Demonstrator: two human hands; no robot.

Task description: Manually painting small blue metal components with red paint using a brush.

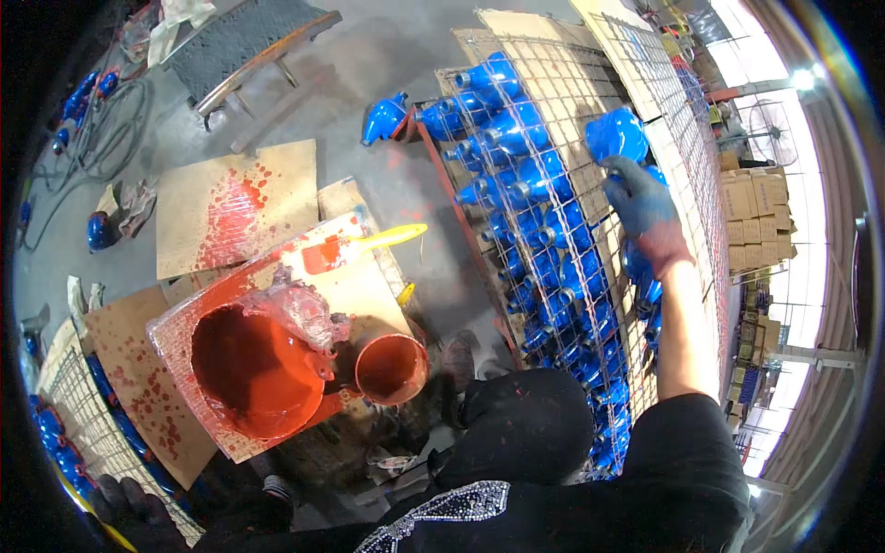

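My right hand (643,205), in a dark glove with a reddish cuff, reaches up over the wire-mesh crate on the right. Its fingers are closed on the lower edge of a rounded blue-painted part (616,135), glossy and bulky. Below and left of it, many blue bottle-necked parts (544,175) lie packed under the mesh (576,111). At the dark lower-left rim my left hand (129,505), also dark-gloved, shows only partly. It is beside a thin yellow strip (109,533) and a mesh panel; whether it grips anything is hidden.
A red-filled bucket (258,373) and a smaller red cup (392,370) stand on a paint-smeared board. A yellow-handled brush (392,236) lies there too. Paint-spattered cardboard (235,207) covers the floor. A dark bench (244,51) stands at the back left, stacked cartons (756,207) on the right.
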